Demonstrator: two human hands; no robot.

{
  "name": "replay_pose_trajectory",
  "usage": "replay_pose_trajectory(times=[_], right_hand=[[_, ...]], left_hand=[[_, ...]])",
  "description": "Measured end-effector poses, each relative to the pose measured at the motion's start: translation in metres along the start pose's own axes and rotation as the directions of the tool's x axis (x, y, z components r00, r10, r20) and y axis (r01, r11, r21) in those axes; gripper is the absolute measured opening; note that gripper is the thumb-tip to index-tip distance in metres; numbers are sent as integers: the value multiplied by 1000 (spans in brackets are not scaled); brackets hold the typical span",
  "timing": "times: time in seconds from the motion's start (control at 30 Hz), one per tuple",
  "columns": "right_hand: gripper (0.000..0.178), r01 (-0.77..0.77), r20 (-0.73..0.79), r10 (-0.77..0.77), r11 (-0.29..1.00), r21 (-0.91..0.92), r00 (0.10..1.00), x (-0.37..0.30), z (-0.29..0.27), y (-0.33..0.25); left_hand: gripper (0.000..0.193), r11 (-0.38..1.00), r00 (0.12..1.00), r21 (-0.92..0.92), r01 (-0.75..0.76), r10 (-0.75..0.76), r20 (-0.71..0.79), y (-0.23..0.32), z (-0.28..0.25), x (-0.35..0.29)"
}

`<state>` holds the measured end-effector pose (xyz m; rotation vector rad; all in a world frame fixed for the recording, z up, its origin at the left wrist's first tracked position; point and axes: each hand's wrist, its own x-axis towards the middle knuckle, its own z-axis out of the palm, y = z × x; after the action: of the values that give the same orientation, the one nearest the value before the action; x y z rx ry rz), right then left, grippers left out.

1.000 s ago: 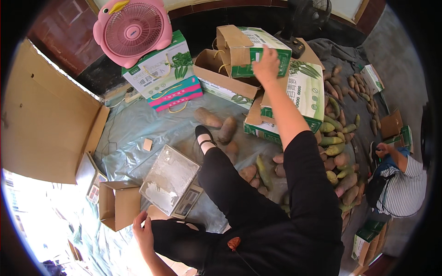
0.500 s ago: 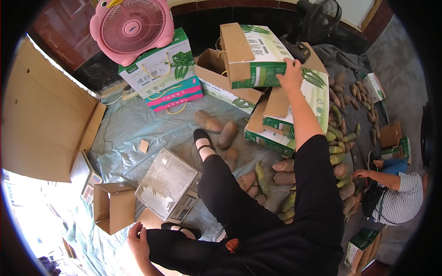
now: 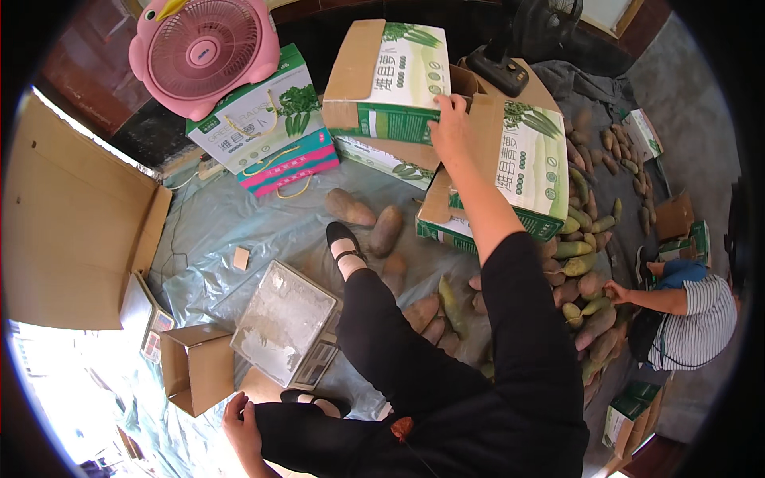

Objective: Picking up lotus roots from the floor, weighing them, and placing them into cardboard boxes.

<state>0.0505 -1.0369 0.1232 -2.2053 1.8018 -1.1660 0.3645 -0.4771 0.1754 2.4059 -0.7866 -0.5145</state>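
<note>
At the far side, my right hand [image 3: 452, 131] grips the right edge of a white-and-green carton [image 3: 416, 68] with a brown flap, which sits over other cartons. Beside my forearm on the right is a second white-and-green carton [image 3: 532, 163], stacked on another. My left hand [image 3: 241, 426] rests by my left knee with loosely bent fingers and holds nothing. Near it are a small open brown box [image 3: 198, 370] and a scale with a worn metal plate [image 3: 280, 323].
A pink fan [image 3: 203, 52] stands on stacked cartons at far left; a black fan [image 3: 498, 72] stands far right. Long root vegetables [image 3: 575, 248] lie heaped at right, where a co-worker [image 3: 692, 323] sits. Several more [image 3: 387, 229] lie by my foot. Large cardboard [image 3: 76, 215] stands left.
My right hand and the carton it grips have shifted left, showing more of the carton behind. The co-worker's hand has moved onto the vegetable heap. My left hand stays by my knee.
</note>
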Motion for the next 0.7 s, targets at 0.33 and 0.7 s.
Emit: replay_pose_trajectory(times=[0.33,0.7], right_hand=[[57,-292,153,254,895,338,955,-33,8,28],[23,485,449,-279,749,-451,849,-118,-60,53]], left_hand=[[23,998,998,19,-61,60,14,-2,3,3],[24,996,997,61,-62,59,47,9,4,1]])
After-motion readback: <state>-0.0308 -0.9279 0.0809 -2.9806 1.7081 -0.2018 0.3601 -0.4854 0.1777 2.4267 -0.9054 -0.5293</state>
